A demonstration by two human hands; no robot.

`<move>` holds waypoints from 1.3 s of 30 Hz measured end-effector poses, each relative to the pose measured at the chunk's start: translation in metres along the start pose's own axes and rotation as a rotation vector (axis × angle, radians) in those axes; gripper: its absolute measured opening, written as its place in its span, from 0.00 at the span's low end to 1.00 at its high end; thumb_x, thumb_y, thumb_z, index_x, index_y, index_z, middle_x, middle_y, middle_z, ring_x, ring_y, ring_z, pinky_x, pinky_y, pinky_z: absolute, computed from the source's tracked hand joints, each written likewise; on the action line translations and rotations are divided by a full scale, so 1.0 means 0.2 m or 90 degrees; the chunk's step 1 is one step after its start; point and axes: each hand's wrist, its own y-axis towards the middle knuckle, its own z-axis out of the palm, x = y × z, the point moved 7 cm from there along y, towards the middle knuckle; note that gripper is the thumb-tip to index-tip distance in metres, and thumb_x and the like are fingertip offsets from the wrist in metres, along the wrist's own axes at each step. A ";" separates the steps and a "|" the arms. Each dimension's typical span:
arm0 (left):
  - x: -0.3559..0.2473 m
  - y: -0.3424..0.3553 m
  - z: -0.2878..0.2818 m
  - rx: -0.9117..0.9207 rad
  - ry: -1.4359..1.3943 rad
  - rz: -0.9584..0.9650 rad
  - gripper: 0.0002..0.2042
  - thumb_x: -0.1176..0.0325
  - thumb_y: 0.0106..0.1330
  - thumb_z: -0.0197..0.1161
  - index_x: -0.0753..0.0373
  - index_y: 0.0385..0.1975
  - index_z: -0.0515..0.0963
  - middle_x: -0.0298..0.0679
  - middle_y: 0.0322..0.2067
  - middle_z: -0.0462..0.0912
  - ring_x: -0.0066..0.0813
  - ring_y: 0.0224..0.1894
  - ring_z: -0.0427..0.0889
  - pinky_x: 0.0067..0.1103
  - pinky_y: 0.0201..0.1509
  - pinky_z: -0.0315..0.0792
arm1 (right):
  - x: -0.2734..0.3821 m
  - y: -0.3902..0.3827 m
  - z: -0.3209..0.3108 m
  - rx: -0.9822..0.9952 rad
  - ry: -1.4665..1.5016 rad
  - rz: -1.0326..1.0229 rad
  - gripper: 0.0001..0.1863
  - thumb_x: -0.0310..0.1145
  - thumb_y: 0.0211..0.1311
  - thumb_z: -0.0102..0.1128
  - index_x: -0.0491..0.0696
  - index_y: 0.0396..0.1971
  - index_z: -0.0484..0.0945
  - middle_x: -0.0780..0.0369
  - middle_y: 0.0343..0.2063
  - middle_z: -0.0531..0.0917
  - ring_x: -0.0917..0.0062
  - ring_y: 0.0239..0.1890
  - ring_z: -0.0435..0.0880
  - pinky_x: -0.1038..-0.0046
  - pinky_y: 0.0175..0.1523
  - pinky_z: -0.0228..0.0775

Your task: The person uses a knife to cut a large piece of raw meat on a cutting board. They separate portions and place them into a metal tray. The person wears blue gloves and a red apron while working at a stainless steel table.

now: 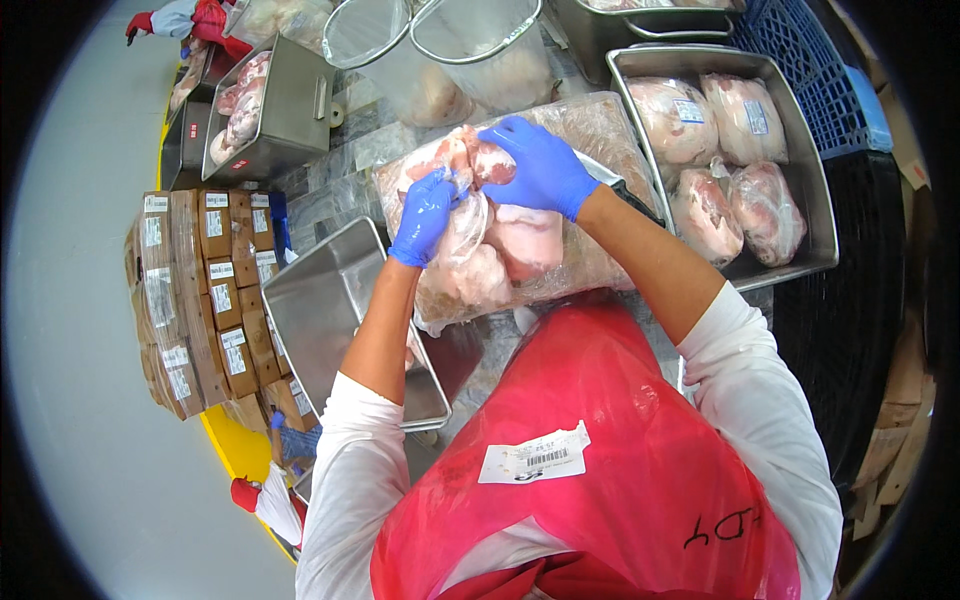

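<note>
In front of me, pieces of raw pink-and-white meat (524,243) lie on a brown board or box (592,258) wrapped in clear plastic. Clear film, apparently a bag, clings to part of the meat. My left hand (424,212), in a blue glove, is closed on the meat and film at the left of the pile. Gloved in blue too, my right hand (540,165) curls round a reddish piece of meat (492,163) at the far side. Its fingertips are partly hidden. A white-and-black item (610,178) shows behind my right wrist; its kind is unclear.
A steel tub (822,215) at right holds several bagged meat pieces. To the left stand a steel bin (325,265) and stacked cartons (225,285). Clear bags in round rims (478,55) hang at the far side. Other people work at far left and lower left.
</note>
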 end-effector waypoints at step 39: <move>-0.09 -0.22 0.29 -0.004 0.846 0.066 0.52 0.42 0.49 0.76 0.56 0.73 0.60 0.56 0.70 0.63 0.61 0.71 0.62 0.52 0.72 0.55 | -0.55 -0.25 0.48 -0.013 0.384 0.282 0.13 0.36 0.61 0.60 0.43 0.33 0.86 0.48 0.31 0.86 0.56 0.36 0.86 0.59 0.44 0.76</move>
